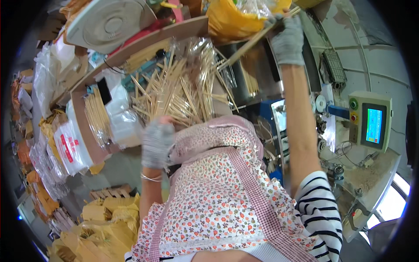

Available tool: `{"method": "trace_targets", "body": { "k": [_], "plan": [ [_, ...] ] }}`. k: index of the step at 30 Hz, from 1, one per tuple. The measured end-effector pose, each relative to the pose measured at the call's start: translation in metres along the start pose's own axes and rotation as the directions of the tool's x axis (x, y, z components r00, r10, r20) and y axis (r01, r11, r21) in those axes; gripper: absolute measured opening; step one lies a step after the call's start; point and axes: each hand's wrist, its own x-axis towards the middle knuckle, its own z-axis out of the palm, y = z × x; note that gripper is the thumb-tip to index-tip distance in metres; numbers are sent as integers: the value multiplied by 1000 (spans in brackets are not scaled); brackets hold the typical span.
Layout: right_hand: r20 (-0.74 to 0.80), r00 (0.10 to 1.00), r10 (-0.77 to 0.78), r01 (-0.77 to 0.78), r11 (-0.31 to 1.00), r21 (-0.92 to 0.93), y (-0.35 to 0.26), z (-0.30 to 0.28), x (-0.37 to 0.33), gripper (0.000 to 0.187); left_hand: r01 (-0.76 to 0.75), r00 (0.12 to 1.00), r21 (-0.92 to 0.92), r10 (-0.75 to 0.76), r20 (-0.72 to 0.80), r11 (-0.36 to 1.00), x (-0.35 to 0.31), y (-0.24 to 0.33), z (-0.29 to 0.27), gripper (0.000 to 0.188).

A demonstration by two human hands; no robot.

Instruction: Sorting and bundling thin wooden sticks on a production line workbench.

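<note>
Workshop is crowded. Many sticks lie loose at centre; bundle at left looks finished. Right hand, upper right, seems grasping wooden strip; blurred left hand, cannot tell.

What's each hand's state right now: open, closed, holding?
Left hand: motion-blurred; can't tell whether open or closed.
Right hand: closed, holding thin wooden sticks.

Control panel (screen lit), yellow sacks.
</note>
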Motion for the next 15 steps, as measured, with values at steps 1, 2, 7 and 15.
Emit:
{"method": "trace_targets", "body": {
  "k": [1, 2, 7, 15],
  "plan": [
    [42, 999, 6, -5, 1000, -30, 3, -22, 7, 14, -32, 983, -38, 24, -183, 999, 3, -3, -16, 17],
    [21, 995, 100, -92, 967, -238, 17, -31, 0, 14, 2, 960, -170, -49, -276, 986, 11, -2, -35, 16],
    [-3, 898, 439, -156, 312, -937, 132, -114, -87, 21, 134, 883, -223, -219, -415, 966, 10, -31, -54, 16],
    [-296, 905, 305, -190, -335, -923, 263, -210, -174, 35, 292, 814, -433, -459, -355, 853, 21, -68, -30, 21]
  ]
}}
